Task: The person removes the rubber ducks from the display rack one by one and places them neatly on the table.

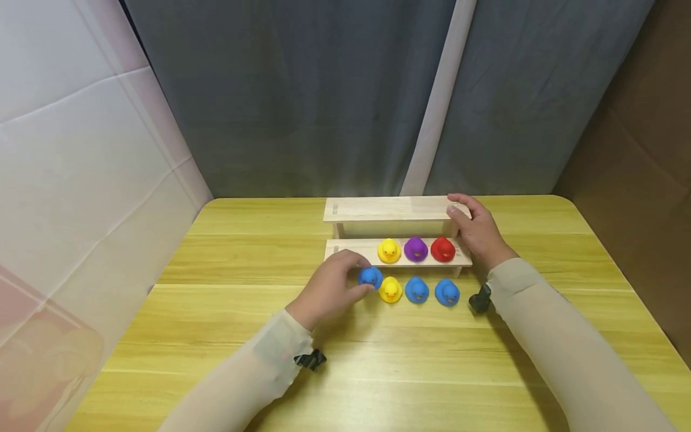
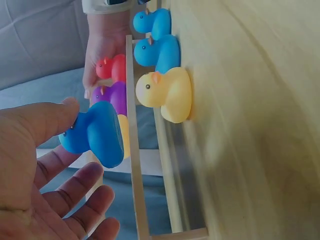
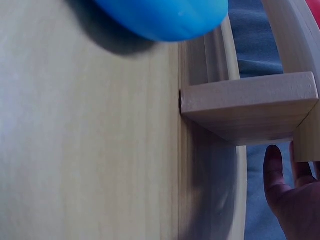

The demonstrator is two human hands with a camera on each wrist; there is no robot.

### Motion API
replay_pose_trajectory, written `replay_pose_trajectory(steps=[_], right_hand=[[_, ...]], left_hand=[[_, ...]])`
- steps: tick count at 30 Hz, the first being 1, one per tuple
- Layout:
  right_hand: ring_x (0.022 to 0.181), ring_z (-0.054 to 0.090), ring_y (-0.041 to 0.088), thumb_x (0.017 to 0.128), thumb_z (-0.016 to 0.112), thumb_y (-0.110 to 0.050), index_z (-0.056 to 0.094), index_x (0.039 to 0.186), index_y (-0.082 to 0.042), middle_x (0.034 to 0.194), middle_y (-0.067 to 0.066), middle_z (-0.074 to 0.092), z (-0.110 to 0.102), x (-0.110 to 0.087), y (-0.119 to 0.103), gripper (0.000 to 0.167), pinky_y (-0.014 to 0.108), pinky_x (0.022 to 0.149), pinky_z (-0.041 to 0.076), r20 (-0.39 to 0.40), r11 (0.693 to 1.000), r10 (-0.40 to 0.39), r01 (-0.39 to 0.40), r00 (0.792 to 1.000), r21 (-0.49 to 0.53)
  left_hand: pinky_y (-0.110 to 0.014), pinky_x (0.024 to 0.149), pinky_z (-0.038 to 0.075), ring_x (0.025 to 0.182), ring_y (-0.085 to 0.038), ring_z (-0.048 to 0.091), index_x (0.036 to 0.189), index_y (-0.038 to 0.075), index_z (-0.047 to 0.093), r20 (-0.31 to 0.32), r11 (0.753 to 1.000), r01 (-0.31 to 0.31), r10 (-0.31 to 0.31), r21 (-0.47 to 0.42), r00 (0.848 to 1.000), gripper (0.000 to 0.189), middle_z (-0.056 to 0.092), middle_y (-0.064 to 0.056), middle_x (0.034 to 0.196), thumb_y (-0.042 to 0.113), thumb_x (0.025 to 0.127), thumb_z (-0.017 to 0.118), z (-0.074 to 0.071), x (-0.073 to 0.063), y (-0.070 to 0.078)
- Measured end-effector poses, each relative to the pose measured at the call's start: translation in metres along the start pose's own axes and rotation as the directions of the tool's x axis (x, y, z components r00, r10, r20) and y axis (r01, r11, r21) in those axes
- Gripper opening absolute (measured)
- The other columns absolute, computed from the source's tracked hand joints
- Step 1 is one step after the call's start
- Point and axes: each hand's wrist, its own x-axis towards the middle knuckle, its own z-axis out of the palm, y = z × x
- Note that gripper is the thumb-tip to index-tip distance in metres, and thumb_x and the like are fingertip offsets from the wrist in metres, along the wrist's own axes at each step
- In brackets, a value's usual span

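Observation:
My left hand [image 1: 332,287] pinches a blue rubber duck [image 1: 370,277] between thumb and fingers, close to the front left of a two-tier wooden shelf [image 1: 391,208]. In the left wrist view this blue duck [image 2: 104,134] is tilted, its flat base showing. My right hand [image 1: 482,235] holds the right end of the shelf's upper tier, thumb in front and a finger toward the back. On the lower tier sit a yellow duck [image 1: 389,251], a purple duck [image 1: 415,249] and a red duck [image 1: 442,249].
On the table [image 1: 243,336] before the shelf stand a yellow duck [image 1: 390,290] and two blue ducks, one in the middle [image 1: 417,290] and one at the right [image 1: 447,292]. A grey curtain [image 1: 291,108] hangs behind; a white panel [image 1: 81,150] flanks the left, a brown one [image 1: 642,150] the right.

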Motion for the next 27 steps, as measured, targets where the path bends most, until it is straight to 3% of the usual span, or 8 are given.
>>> replay_pose_trajectory(steps=[6, 19, 27], right_hand=[[0.157, 0.026, 0.034, 0.11, 0.056, -0.026, 0.048, 0.153, -0.004, 0.167, 0.017, 0.034, 0.0, 0.0, 0.0, 0.049, 0.052, 0.129, 0.024, -0.005, 1.0, -0.014, 0.014, 1.0, 0.004], [0.16, 0.022, 0.034, 0.11, 0.056, -0.027, 0.049, 0.153, -0.007, 0.169, 0.015, 0.032, 0.0, 0.003, 0.004, 0.049, 0.053, 0.13, 0.021, -0.011, 1.0, -0.01, 0.01, 1.0, -0.021], [0.148, 0.037, 0.032, 0.109, 0.055, -0.025, 0.048, 0.153, -0.005, 0.162, 0.018, 0.04, 0.001, 0.002, 0.003, 0.049, 0.049, 0.127, 0.029, -0.015, 1.0, -0.012, 0.012, 1.0, 0.004]], left_hand=[[-0.042, 0.106, 0.052, 0.111, -0.023, 0.064, 0.115, 0.01, 0.072, 0.03, 0.999, 0.031, -0.031, -0.013, 0.999, 0.029, 0.068, -0.002, 0.116, 0.019, 0.091, 0.085, 0.005, -0.005, -0.005], [-0.045, 0.107, 0.052, 0.109, -0.024, 0.065, 0.112, 0.01, 0.071, 0.039, 1.0, 0.027, -0.027, -0.008, 0.999, 0.024, 0.068, -0.003, 0.114, 0.018, 0.092, 0.083, 0.013, -0.009, -0.015], [-0.046, 0.102, 0.054, 0.105, -0.025, 0.065, 0.11, 0.012, 0.07, 0.071, 0.999, 0.043, -0.045, 0.025, 0.997, 0.022, 0.068, -0.003, 0.109, 0.018, 0.093, 0.083, 0.017, -0.007, -0.017]])
